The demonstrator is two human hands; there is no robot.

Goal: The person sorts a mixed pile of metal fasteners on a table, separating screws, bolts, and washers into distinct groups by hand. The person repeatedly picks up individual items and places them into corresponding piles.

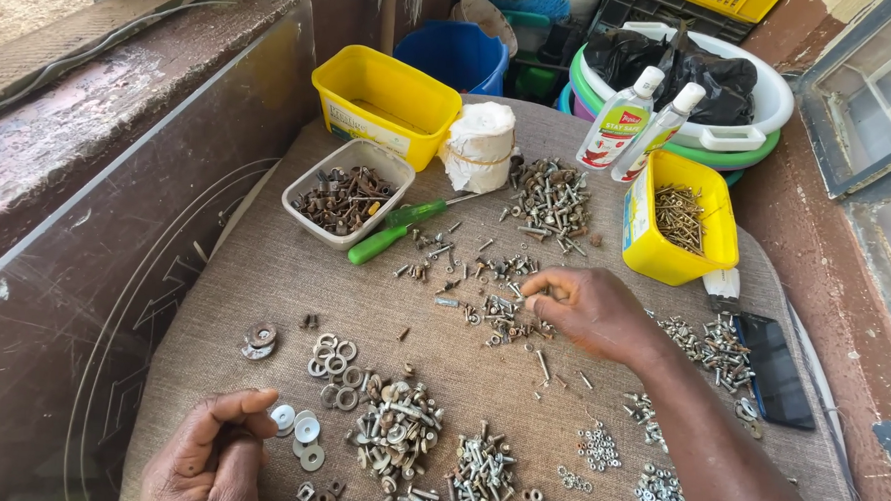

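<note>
Head view: the right hand (588,309), at centre frame, pinches closed on a small screw (529,300) over the loose mixed screws (503,318). The left hand (211,451), lower left, rests half-curled, holding nothing, beside the flat washers (303,428). A careless sweep could likely mix the sorted piles. All sits on a woven cloth-covered table (265,263); buckets crowd the top.

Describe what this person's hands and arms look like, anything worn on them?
Both hands are bare: left hand, right hand. No gloves, rings, watch or bracelets show. The right forearm is bare too, no sleeve in view. The left arm is out of frame.
</note>
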